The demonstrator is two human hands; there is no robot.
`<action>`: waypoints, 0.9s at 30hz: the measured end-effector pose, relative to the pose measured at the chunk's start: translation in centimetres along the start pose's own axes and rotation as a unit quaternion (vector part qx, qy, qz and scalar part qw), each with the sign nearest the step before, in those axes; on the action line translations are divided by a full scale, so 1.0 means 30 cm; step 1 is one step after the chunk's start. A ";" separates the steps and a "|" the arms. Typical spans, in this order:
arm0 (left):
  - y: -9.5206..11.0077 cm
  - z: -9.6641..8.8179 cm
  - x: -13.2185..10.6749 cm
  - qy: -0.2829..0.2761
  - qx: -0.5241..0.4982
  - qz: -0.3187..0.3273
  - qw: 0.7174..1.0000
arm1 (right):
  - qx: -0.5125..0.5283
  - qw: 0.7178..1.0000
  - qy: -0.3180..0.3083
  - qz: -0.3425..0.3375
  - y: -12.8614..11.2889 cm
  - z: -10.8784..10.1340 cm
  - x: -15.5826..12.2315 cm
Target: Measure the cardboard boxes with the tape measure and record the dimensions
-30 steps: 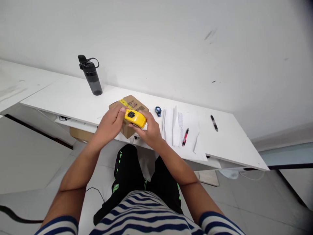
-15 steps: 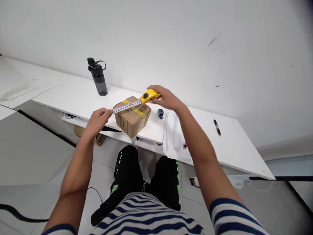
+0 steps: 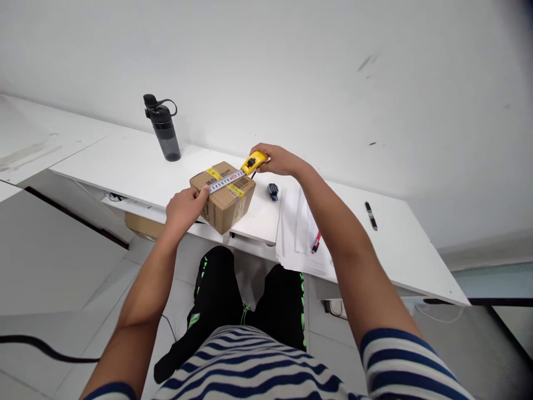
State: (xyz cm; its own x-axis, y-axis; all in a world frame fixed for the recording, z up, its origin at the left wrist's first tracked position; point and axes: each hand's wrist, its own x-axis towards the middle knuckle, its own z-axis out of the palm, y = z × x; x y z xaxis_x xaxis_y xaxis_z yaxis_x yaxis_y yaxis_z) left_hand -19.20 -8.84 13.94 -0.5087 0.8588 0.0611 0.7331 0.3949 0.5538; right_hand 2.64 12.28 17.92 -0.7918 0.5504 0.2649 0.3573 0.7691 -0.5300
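A small brown cardboard box (image 3: pixel 225 214) with yellow tape sits near the front edge of the white desk. Across its top runs the pulled-out blade of a yellow tape measure (image 3: pixel 255 161). My right hand (image 3: pixel 280 160) grips the case at the box's far right side. My left hand (image 3: pixel 187 206) is closed, pinching the blade's free end over the near left part of the box top. Numbers show along the blade between my hands; its very tip is hidden under my left fingers.
A dark water bottle (image 3: pixel 165 130) stands at the back left of the desk (image 3: pixel 129 169). Right of the box lie a smartwatch (image 3: pixel 272 191), white papers (image 3: pixel 289 233), a red pen (image 3: pixel 316 243) and a black marker (image 3: pixel 371 216). Another cardboard box (image 3: pixel 144 225) sits below the desk.
My left hand has moved right with the blade's end, from beyond the box's left edge onto its top. The blade now lies more diagonally; my right hand has barely shifted.
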 end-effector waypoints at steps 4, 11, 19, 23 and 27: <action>-0.001 -0.055 0.047 0.001 -0.078 0.032 0.996 | -0.058 0.990 0.106 -0.076 -0.037 -0.018 -0.049; 0.082 -0.173 0.032 0.061 -0.151 0.133 0.978 | -0.105 0.959 0.250 -0.082 -0.240 0.128 -0.331; 0.144 0.030 -0.166 0.031 0.078 0.305 0.949 | 0.050 0.921 0.387 0.007 -0.325 0.438 -0.498; 0.092 0.041 -0.031 0.036 0.123 0.312 0.941 | 0.184 0.896 0.391 0.104 -0.262 0.484 -0.457; 0.051 -0.034 0.107 0.006 0.080 0.227 0.971 | 0.230 0.886 0.374 0.151 -0.219 0.466 -0.341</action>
State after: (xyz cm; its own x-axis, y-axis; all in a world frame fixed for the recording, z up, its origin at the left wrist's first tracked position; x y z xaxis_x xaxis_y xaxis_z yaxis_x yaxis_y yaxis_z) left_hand -20.16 -5.80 15.83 -0.1211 0.9525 0.2795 0.9430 0.0224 0.3321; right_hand 1.44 -2.96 7.43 -0.0826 0.9018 0.4242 0.1210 0.4316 -0.8939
